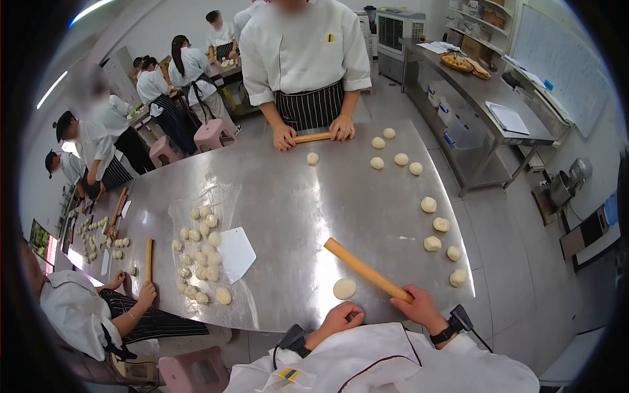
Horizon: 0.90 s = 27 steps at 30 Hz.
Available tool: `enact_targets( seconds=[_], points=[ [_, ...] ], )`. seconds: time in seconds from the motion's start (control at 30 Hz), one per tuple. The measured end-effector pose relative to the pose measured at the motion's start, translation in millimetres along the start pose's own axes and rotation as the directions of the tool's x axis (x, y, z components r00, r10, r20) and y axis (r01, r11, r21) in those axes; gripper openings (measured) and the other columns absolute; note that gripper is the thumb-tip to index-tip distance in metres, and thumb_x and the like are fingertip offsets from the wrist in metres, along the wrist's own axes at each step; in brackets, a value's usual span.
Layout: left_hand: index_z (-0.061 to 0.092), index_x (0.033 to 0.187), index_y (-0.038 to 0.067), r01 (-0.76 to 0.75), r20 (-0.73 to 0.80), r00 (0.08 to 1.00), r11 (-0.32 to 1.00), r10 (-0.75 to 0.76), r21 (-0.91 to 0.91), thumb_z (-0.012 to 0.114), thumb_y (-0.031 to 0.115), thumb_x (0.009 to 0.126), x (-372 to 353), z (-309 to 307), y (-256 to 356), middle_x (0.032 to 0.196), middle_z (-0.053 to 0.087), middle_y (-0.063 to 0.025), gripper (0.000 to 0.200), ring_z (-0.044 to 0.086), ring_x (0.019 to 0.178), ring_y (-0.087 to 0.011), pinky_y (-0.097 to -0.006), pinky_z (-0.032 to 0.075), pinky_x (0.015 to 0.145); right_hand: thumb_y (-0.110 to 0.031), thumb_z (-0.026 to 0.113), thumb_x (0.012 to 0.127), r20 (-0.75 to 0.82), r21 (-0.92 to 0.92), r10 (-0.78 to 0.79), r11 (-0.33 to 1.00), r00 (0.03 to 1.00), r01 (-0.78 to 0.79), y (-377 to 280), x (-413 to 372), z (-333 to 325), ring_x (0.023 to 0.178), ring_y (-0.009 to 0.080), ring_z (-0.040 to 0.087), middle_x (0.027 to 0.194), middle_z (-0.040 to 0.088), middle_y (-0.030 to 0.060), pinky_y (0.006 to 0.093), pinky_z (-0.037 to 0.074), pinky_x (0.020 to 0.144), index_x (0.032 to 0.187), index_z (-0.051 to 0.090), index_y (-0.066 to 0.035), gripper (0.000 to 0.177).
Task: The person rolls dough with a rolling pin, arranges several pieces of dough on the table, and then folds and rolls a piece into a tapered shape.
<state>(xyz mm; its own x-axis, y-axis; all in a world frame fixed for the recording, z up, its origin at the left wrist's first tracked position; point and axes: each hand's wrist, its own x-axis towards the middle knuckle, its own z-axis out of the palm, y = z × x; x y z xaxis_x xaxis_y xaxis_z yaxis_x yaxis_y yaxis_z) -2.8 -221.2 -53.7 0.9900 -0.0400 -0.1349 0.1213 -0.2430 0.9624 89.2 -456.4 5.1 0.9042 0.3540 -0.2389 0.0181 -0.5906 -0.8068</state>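
My right hand (419, 306) is closed around the near end of the wooden rolling pin (365, 268), fingers wrapped on the wood; the far end is unsupported by any hand and points obliquely away across the steel table (288, 196). My left hand (341, 318) is at the near edge with fingers curled inward; I cannot tell whether their tips meet, and I see nothing held in them. The flattened dough disc (344, 289) lies on the metal just beyond the left hand, left of the pin. Primary fault: uneven thickness, caused by pressing with the pin gripped at one end only, since the free end may tilt or swing. Second fault: pinched fingers, caused by lowering the pin over the disc while the left hand is this close. Third fault: sticking or tearing, caused by contact with the bare metal; I cannot tell whether the surface is floured. Fourth fault: a lost portion, caused by a wide outward sweep of my right arm, because the nearest dough ball (457, 278) sits close to the table's right edge and could roll off.
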Motion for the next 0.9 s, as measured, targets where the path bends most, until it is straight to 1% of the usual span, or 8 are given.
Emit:
enact_targets(
  seconds=[0.1, 0.33, 0.4, 0.47, 0.6, 0.7, 0.77, 0.9],
  points=[
    [0.065, 0.092, 0.005, -0.093, -0.025, 0.995, 0.993, 0.095, 0.067, 0.069, 0.019, 0.087, 7.0, -0.9, 9.4, 0.083, 0.064, -0.0075, 0.015, 0.060, 0.070, -0.0171, -0.0299, 0.050, 0.061, -0.033, 0.078, 0.081, -0.054, 0.028, -0.016, 0.999, 0.998, 0.017, 4.0, -0.9, 2.4, 0.070, 0.0261, 0.066, 0.079, 0.068, 0.0141, 0.0346, 0.051, 0.064, 0.104, 0.068, -0.002, 0.040],
    [0.065, 0.091, 0.005, -0.104, -0.008, 0.995, 0.994, 0.104, 0.045, 0.069, 0.018, 0.088, 2.7, 4.0, 0.6, 0.084, 0.064, -0.0082, 0.014, 0.061, 0.070, -0.0178, -0.0307, 0.050, 0.061, -0.034, 0.079, 0.081, -0.069, -0.035, -0.006, 0.999, 0.998, 0.003, -1.0, -0.1, 0.9, 0.069, 0.0252, 0.065, 0.079, 0.068, 0.0140, 0.0341, 0.051, 0.065, 0.102, 0.068, -0.002, 0.040],
    [0.065, 0.090, 0.006, -0.013, 0.004, 1.000, 1.000, 0.013, -0.002, 0.068, 0.017, 0.088, -0.5, 5.8, 1.0, 0.082, 0.063, -0.0077, 0.012, 0.061, 0.071, -0.0187, -0.0305, 0.049, 0.062, -0.033, 0.079, 0.081, -0.084, -0.051, -0.005, 0.999, 0.996, 0.000, 2.9, -2.1, -0.9, 0.068, 0.0246, 0.065, 0.079, 0.068, 0.0140, 0.0339, 0.051, 0.065, 0.102, 0.067, -0.002, 0.040],
    [0.065, 0.089, 0.006, -0.029, 0.005, 1.000, 0.999, 0.029, 0.027, 0.069, 0.016, 0.087, -3.7, 3.1, -4.2, 0.081, 0.062, -0.0084, 0.011, 0.061, 0.074, -0.0227, -0.0328, 0.050, 0.065, -0.032, 0.079, 0.081, -0.080, 0.052, -0.042, 0.998, 0.996, 0.046, 13.8, 3.3, 6.9, 0.068, 0.0211, 0.063, 0.078, 0.068, 0.0126, 0.0334, 0.051, 0.065, 0.101, 0.067, -0.001, 0.039],
    [0.063, 0.089, 0.006, -0.246, -0.101, 0.959, 0.955, 0.264, 0.163, 0.068, 0.013, 0.083, 2.6, 0.1, 0.9, 0.082, 0.059, -0.0096, 0.011, 0.059, 0.080, -0.0290, -0.0381, 0.049, 0.069, -0.023, 0.078, 0.081, -0.044, 0.013, -0.039, 0.999, 0.998, 0.039, 21.3, 10.3, 4.2, 0.070, 0.0144, 0.060, 0.078, 0.067, 0.0085, 0.0301, 0.049, 0.064, 0.100, 0.066, 0.001, 0.033],
    [0.063, 0.092, 0.007, -0.258, -0.126, 0.949, 0.940, 0.290, 0.222, 0.069, 0.010, 0.082, 7.3, 0.9, -14.5, 0.089, 0.060, -0.0078, 0.012, 0.059, 0.085, -0.0260, -0.0339, 0.050, 0.072, -0.018, 0.077, 0.082, -0.050, 0.081, -0.013, 0.997, 0.999, 0.017, 32.7, 16.3, 10.1, 0.067, 0.0119, 0.056, 0.075, 0.064, 0.0050, 0.0280, 0.047, 0.063, 0.099, 0.066, 0.002, 0.029],
    [0.062, 0.094, 0.007, -0.360, -0.143, 0.898, 0.882, 0.416, 0.304, 0.069, 0.010, 0.081, 8.7, 4.0, -19.4, 0.094, 0.059, -0.0085, 0.015, 0.058, 0.090, -0.0278, -0.0356, 0.050, 0.074, -0.016, 0.077, 0.081, -0.034, 0.061, -0.048, 0.997, 0.998, 0.050, 35.1, 18.5, 9.7, 0.067, 0.0109, 0.054, 0.075, 0.062, 0.0036, 0.0275, 0.046, 0.062, 0.100, 0.066, 0.002, 0.028],
    [0.061, 0.096, 0.007, -0.374, -0.122, 0.898, 0.880, 0.422, 0.293, 0.070, 0.009, 0.079, 9.5, 6.7, -28.7, 0.096, 0.058, -0.0095, 0.019, 0.058, 0.093, -0.0292, -0.0368, 0.049, 0.077, -0.015, 0.077, 0.081, -0.027, 0.095, -0.052, 0.994, 0.998, 0.055, 32.6, 23.8, 8.8, 0.068, 0.0111, 0.052, 0.075, 0.061, 0.0034, 0.0279, 0.046, 0.063, 0.100, 0.065, 0.003, 0.029]
  ],
)
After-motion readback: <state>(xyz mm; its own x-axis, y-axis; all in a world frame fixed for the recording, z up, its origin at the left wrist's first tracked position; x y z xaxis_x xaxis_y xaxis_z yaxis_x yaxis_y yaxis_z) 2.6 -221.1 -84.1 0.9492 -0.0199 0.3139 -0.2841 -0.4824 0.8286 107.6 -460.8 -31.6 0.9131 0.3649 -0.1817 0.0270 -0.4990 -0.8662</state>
